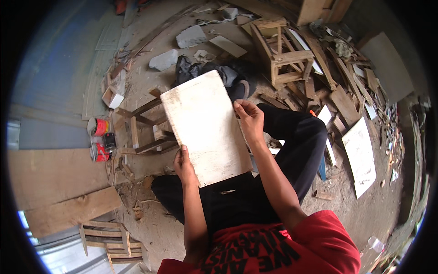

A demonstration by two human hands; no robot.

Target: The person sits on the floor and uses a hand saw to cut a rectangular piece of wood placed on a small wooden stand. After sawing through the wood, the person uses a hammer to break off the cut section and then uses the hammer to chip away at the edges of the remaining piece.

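A flat, pale rectangular board point(205, 130), smudged and rough along its edges, is held up over my lap, tilted a little to the left. My left hand point(185, 166) grips its lower left edge, with the thumb on the face and the other fingers mostly hidden behind. On the upper right edge, my right hand point(249, 118) pinches the board between thumb and fingers. Behind the board's left side stands a small wooden frame point(147, 108), partly covered by it. A dark cloth bundle point(189, 68) lies past the board's top edge.
A wooden stool frame point(292, 59) sits among scrap wood at the far right. Another white board point(360, 157) lies to the right. Red-labelled cans point(99, 127) stand at the left, near a plywood sheet point(54, 173). Grey stone chunks point(191, 36) rest on the far floor.
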